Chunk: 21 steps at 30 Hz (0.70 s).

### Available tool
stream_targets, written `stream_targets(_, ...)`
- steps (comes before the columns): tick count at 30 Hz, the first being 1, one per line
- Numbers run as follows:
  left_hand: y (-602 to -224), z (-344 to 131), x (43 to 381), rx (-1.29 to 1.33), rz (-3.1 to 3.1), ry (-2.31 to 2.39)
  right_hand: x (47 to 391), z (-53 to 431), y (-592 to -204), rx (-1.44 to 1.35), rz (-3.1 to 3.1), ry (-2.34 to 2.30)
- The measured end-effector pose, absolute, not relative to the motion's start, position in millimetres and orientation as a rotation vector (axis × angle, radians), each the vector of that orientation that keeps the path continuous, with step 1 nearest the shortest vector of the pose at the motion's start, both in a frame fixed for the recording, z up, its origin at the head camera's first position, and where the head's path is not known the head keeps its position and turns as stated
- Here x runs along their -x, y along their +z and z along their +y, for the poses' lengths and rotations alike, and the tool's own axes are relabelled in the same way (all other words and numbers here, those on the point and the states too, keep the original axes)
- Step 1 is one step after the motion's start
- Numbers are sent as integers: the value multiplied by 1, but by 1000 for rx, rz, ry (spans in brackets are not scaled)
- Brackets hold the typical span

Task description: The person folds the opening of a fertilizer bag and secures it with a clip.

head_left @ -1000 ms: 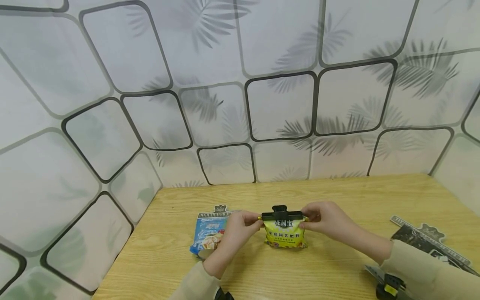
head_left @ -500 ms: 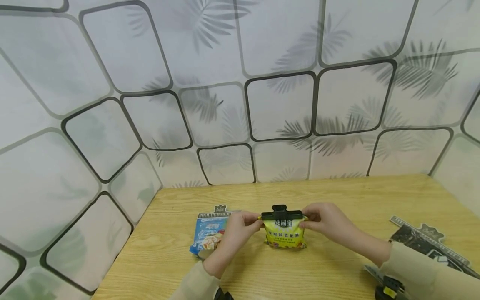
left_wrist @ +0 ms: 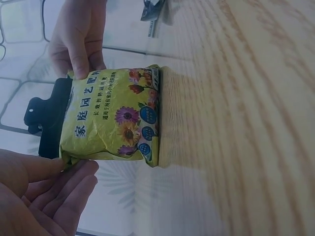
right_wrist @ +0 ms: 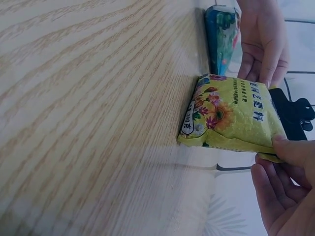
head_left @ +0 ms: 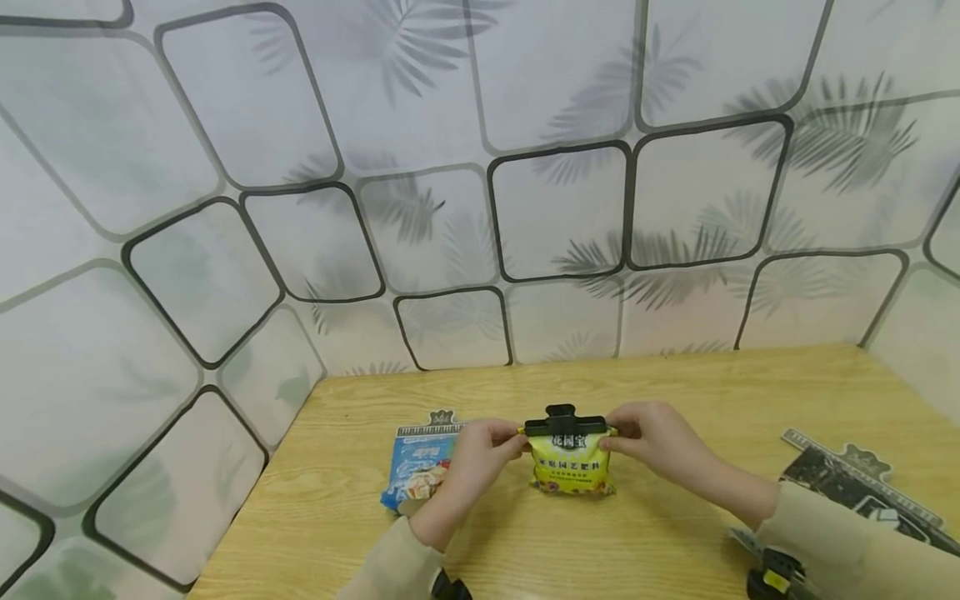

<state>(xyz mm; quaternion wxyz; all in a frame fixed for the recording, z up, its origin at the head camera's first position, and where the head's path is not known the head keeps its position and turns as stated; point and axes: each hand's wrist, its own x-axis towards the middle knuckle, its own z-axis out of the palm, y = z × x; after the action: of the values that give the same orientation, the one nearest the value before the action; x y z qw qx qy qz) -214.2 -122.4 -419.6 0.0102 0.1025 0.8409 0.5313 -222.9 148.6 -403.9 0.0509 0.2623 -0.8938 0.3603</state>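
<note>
A yellow fertilizer bag [head_left: 572, 468] with printed flowers stands upright on the table, a black clip [head_left: 564, 423] clamped along its top edge. With thumb and fingers, my left hand [head_left: 478, 460] pinches the bag's upper left corner beside the clip's end. The upper right corner is pinched by my right hand [head_left: 660, 437]. In the left wrist view the bag [left_wrist: 110, 118] appears sideways, its base touching the wood. The right wrist view shows the clip [right_wrist: 291, 114] gripping the folded top, with the right thumb on the bag's front.
A blue food bag [head_left: 420, 467] with a silver-grey clip [head_left: 441, 419] lies left, partly behind my left hand. At right, a dark packet [head_left: 847, 483] with a similar clip lies partly under my right sleeve. The wooden table [head_left: 570, 550] meets a patterned wall covering [head_left: 562, 217].
The bag and clip have shifted very slightly upward in the head view, and the clip's handle appears a little higher. Both hands keep their pinch on the corners.
</note>
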Motion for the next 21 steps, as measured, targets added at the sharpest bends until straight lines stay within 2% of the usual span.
stream_targets(21, -423, -122, 232, -350, 2625, 1598, 234, 149, -410, -710, -2795, 1164)
